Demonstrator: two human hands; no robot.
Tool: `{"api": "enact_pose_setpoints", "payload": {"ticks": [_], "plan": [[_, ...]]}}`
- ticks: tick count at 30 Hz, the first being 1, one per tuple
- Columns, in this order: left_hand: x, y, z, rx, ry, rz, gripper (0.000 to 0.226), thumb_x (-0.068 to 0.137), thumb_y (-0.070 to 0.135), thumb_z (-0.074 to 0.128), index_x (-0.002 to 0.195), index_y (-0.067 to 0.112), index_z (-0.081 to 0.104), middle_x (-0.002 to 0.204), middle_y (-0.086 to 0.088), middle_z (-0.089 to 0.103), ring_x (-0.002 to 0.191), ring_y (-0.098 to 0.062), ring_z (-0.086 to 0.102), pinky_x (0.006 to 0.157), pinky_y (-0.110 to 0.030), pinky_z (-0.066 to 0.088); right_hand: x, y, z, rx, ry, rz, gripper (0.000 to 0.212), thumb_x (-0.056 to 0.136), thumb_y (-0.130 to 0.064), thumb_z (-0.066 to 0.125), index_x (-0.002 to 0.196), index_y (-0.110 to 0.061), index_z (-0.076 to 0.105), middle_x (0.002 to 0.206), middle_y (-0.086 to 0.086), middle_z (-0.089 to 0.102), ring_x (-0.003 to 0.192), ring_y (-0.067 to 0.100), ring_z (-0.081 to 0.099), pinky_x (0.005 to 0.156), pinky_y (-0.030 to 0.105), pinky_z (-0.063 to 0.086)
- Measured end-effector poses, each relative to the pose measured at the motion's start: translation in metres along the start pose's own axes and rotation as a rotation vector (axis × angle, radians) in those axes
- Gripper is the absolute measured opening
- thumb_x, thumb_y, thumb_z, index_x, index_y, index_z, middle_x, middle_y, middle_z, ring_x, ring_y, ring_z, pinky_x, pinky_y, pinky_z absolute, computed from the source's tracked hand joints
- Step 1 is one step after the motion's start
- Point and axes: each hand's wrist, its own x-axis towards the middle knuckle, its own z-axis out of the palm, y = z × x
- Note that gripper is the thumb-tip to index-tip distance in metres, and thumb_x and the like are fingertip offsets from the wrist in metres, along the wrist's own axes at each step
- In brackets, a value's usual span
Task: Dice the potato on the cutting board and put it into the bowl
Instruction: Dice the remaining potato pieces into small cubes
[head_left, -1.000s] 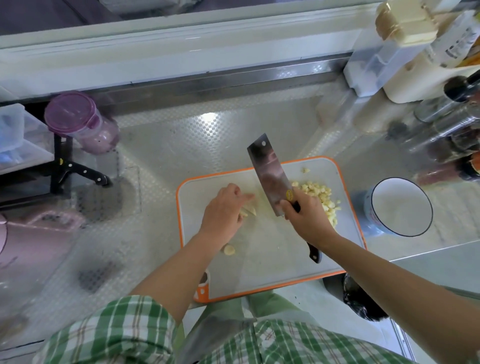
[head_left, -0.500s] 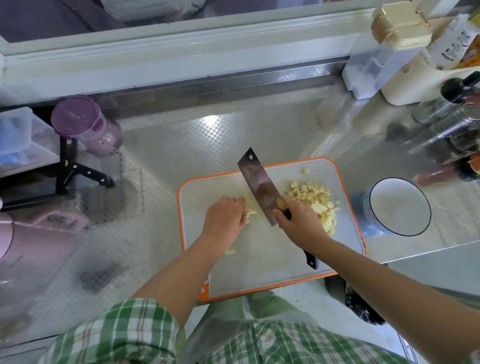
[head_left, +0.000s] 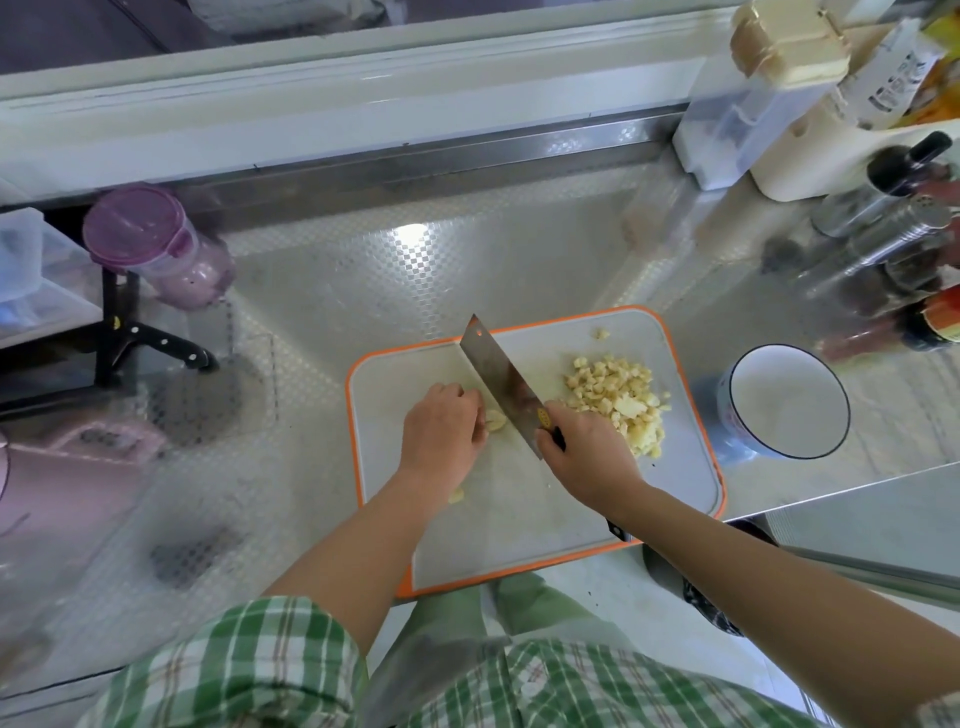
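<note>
A white cutting board (head_left: 540, 525) with an orange rim lies on the steel counter. My left hand (head_left: 441, 436) holds down a small pale potato piece (head_left: 494, 420) with curled fingers. My right hand (head_left: 587, 452) grips the handle of a cleaver (head_left: 501, 384), whose blade stands just right of that piece, edge down near the board. A heap of diced potato (head_left: 618, 397) lies on the board's right side, with one loose bit (head_left: 601, 333) at the far edge and another (head_left: 456, 496) by my left wrist. The white bowl (head_left: 789, 402) stands empty right of the board.
A jar with a purple lid (head_left: 156, 249) and a black rack (head_left: 130, 338) sit at the left, with a pink object (head_left: 67, 478) in front of them. Bottles and shakers (head_left: 883, 234) crowd the back right. The counter edge drops off just right of the board's near corner.
The cleaver has come down from raised to near the board beside the held piece. My left hand has slid slightly back and curled tighter over the potato piece.
</note>
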Motion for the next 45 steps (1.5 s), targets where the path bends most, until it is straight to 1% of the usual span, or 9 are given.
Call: {"api": "enact_pose_setpoints", "payload": {"ticks": [3,9,15,20,24,28,33,37,45], "plan": [[-0.004,-0.006,-0.006,-0.136,0.019,-0.089,0.018,0.086,0.037,0.061,0.090,0.019,0.061,0.085,0.001,0.060,0.086,-0.019,0.054,0.068,-0.031,0.042,-0.001,0.000,-0.005,-0.093,0.096,-0.061,0.015,0.094,-0.021,0.049,0.081,-0.015,0.042,0.057,-0.002,0.043,0.048,0.024,0.043,0.043,0.028,0.030],[0.004,0.005,-0.037,-1.229,-0.115,-0.624,0.050,0.095,0.049,0.044,0.084,0.005,0.064,0.071,-0.018,0.071,0.049,-0.024,0.056,0.043,-0.025,0.034,-0.005,-0.005,-0.008,-0.243,0.142,-0.355,0.032,0.080,-0.013,0.070,0.111,-0.019,0.065,0.070,0.004,0.051,0.039,0.023,0.044,0.035,0.025,0.032],[-0.016,0.006,-0.033,-1.289,0.017,-0.788,0.027,0.092,0.007,0.040,0.069,0.001,0.055,0.047,-0.014,0.062,0.036,-0.020,0.055,0.036,-0.019,0.032,-0.006,-0.014,-0.002,-0.194,-0.014,-0.417,0.047,0.083,-0.025,0.064,0.130,-0.027,0.057,0.088,0.006,0.049,0.055,0.027,0.054,0.042,0.029,0.034],[-0.024,-0.001,-0.032,-1.280,0.082,-0.830,0.026,0.093,0.011,0.039,0.072,0.003,0.052,0.044,-0.012,0.060,0.036,-0.020,0.054,0.036,-0.020,0.034,0.005,-0.026,0.003,-0.152,-0.346,-0.149,0.072,0.086,-0.046,0.052,0.151,-0.039,0.021,0.105,0.001,0.040,0.099,0.029,0.055,0.080,0.036,0.048],[-0.029,-0.004,-0.035,-1.317,0.125,-0.853,0.028,0.092,0.013,0.039,0.075,-0.003,0.056,0.046,-0.013,0.061,0.038,-0.022,0.053,0.036,-0.020,0.036,0.007,-0.029,0.002,-0.071,-0.337,-0.199,0.079,0.088,-0.037,0.053,0.153,-0.039,0.009,0.098,0.005,0.052,0.091,0.027,0.057,0.076,0.036,0.048],[-0.024,0.001,-0.039,-1.400,0.126,-0.757,0.046,0.095,0.035,0.031,0.090,-0.002,0.058,0.057,-0.017,0.060,0.047,-0.025,0.051,0.040,-0.025,0.034,0.004,-0.024,-0.008,0.027,-0.148,-0.241,0.070,0.086,-0.023,0.055,0.149,-0.035,0.027,0.067,0.000,0.059,0.060,0.020,0.054,0.056,0.035,0.044],[-0.017,0.007,-0.026,-0.833,0.139,-0.436,0.019,0.086,0.030,0.052,0.097,0.018,0.062,0.076,0.001,0.062,0.073,-0.019,0.058,0.066,-0.035,0.045,-0.004,-0.012,-0.022,0.360,0.016,-0.056,0.018,0.088,-0.011,0.056,0.100,-0.024,0.051,0.057,0.000,0.044,0.049,0.016,0.040,0.049,0.031,0.034],[-0.009,0.006,-0.004,-0.200,0.023,0.026,0.052,0.070,-0.001,0.063,0.118,0.018,0.061,0.112,-0.005,0.057,0.106,-0.026,0.052,0.082,-0.039,0.051,-0.008,0.001,-0.030,0.438,0.072,0.077,0.011,0.089,-0.012,0.056,0.082,-0.014,0.048,0.058,-0.002,0.040,0.050,0.011,0.034,0.051,0.028,0.028],[0.009,0.002,-0.002,-0.084,0.043,0.095,0.010,0.076,0.003,0.065,0.082,0.011,0.066,0.086,-0.010,0.059,0.087,-0.033,0.054,0.063,-0.042,0.050,-0.015,0.008,-0.023,0.418,-0.013,0.117,0.015,0.087,-0.013,0.055,0.080,-0.007,0.043,0.060,-0.001,0.037,0.053,0.013,0.031,0.050,0.023,0.027]]}}
